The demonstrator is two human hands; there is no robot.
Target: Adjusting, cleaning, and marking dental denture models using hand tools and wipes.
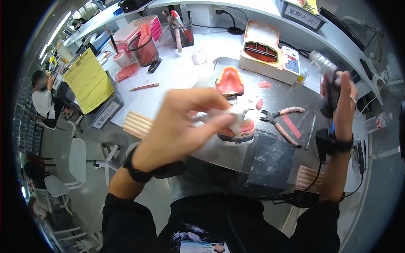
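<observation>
One dental model (241,134), near left grip (181,122), partly hidden

Left bin label (105,115): white, bold dark characters and digits, left of the left hand (181,122).
Yellow sheet (87,82): form-like print, too fine to read, farther up and left of that hand.
Upper bin label (301,15): white, dark characters and digits, beyond the right hand (345,90), leftward.
Bottle label (382,120): red and white, illegible, right of the right hand.
</observation>
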